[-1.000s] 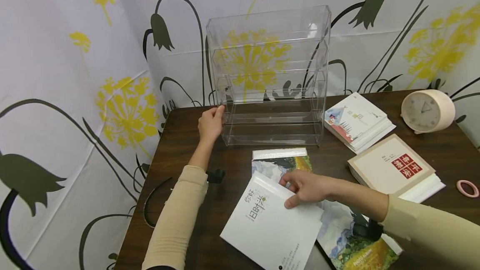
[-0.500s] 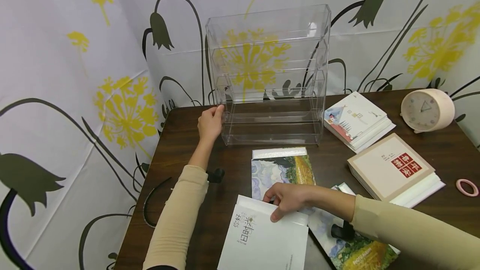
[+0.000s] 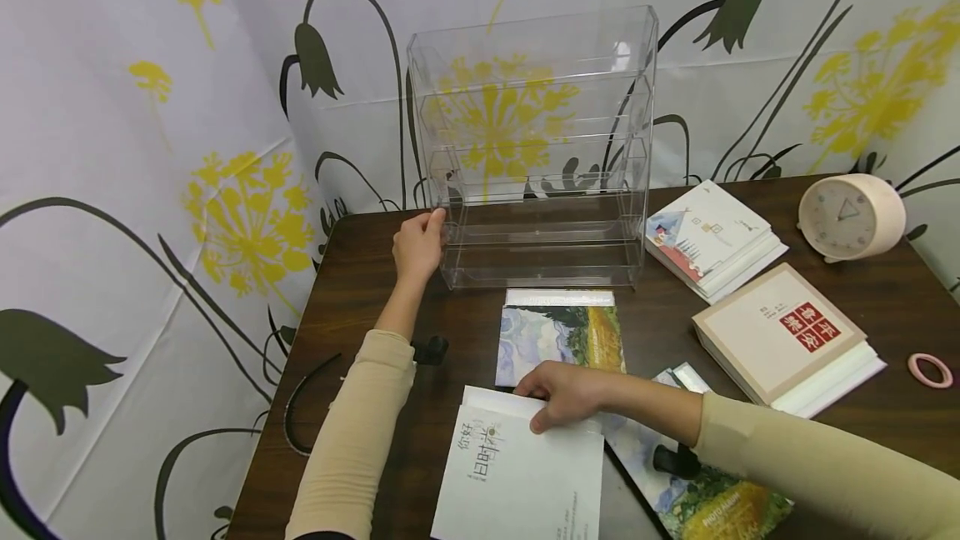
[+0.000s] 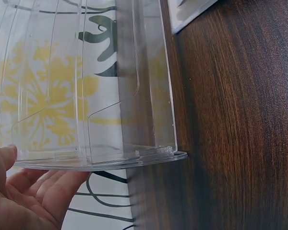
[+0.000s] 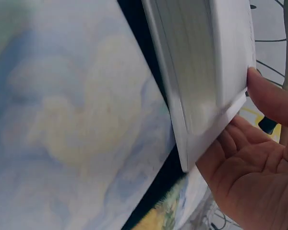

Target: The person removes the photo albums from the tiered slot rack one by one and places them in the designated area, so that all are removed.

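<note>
A clear plastic tiered rack stands upright at the back of the table. My left hand holds its left side near the bottom; in the left wrist view the thumb and fingers pinch the clear side panel. Over the front of the table, my right hand grips a white photo album by its upper edge, thumb on the cover and fingers underneath. Its page edges face the right wrist camera. Beyond the hand lies a painted-cover album, and another painted album lies partly under the right forearm.
Right of the rack are a white illustrated album and a beige album with red characters. A round pale clock and a pink ring sit at the far right. A black cord curves along the left edge.
My right hand has moved left and toward the front with the white album, which has turned straighter. More of the painted album behind it shows. My left hand stays on the rack.
</note>
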`<state>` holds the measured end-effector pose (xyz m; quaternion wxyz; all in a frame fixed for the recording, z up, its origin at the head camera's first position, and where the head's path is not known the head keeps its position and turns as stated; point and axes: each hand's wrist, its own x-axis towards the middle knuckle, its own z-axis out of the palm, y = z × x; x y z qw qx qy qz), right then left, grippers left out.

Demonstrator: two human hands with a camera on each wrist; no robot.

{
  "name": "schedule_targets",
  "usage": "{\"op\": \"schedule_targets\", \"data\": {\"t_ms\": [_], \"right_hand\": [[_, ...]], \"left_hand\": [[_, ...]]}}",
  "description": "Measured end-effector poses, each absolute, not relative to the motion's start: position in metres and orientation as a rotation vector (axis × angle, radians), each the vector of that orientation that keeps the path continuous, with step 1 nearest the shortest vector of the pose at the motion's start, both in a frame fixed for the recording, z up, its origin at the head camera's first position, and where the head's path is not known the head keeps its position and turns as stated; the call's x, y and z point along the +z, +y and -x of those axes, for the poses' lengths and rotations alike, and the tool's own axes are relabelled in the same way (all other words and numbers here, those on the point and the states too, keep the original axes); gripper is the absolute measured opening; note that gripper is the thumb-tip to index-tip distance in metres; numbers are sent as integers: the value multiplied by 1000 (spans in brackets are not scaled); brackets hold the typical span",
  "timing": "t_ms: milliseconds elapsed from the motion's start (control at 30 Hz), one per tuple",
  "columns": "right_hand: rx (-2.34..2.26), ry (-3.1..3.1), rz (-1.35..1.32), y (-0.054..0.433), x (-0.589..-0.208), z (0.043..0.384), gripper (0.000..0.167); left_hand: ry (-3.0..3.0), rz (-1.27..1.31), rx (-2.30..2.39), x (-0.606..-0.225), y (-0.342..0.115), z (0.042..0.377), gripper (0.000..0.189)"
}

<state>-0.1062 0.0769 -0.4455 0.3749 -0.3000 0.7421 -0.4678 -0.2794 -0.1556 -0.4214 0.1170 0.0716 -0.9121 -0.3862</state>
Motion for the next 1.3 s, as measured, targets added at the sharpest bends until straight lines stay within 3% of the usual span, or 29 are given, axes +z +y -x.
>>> {"op": "schedule_targets", "data": {"t_ms": [400,667,1300], "right_hand": [[-1133,2209,751,68,-456,103,39],[-1040,2378,814,67,-462,102,24],[-806,2582,913,73,-463,100,20]], "left_hand": [[-2665,-209,-1158,-421,-155,280,46],[-2660,-201,-1159,-422,-155,281,46],[-2649,-228,-1168,-426,-156,280,48]]}}
